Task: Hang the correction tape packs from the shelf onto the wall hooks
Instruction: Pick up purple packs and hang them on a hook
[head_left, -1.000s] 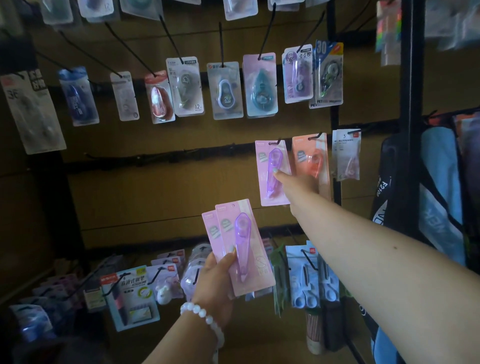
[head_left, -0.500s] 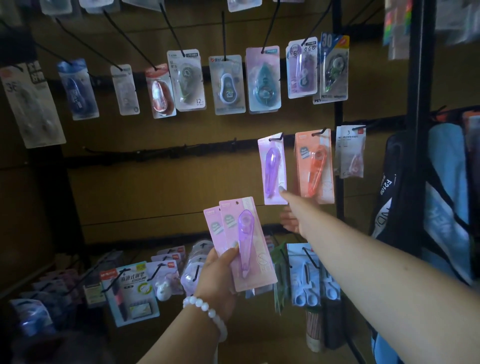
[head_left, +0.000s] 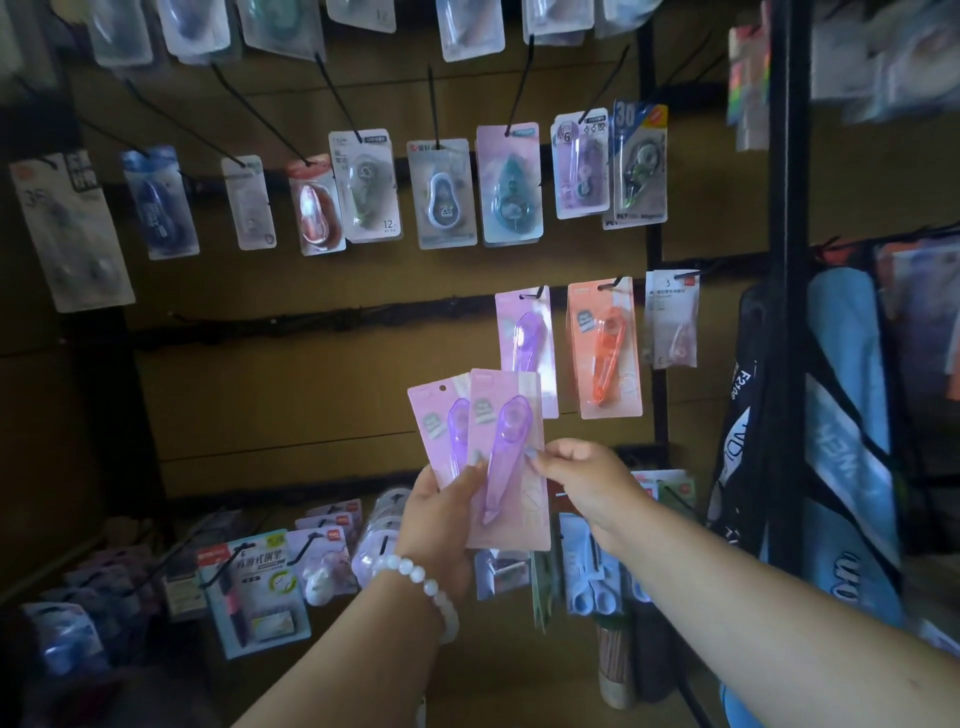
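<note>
Front purple correction tape pack (head_left: 506, 457) upright, long axis vertical, fanned over a second pack (head_left: 434, 431) in left hand (head_left: 441, 525). Pinched at its right edge by right hand (head_left: 582, 478). Directly above: hook (head_left: 535, 293) carrying the matching purple pack (head_left: 527, 338).

dim scene; corners dark and blurred, wide-angle bending at edges.

I note right hand (head_left: 582, 480) back from hung purple pack (head_left: 527, 338), now pinching front pack (head_left: 511, 457) in left hand (head_left: 439, 525).
</note>
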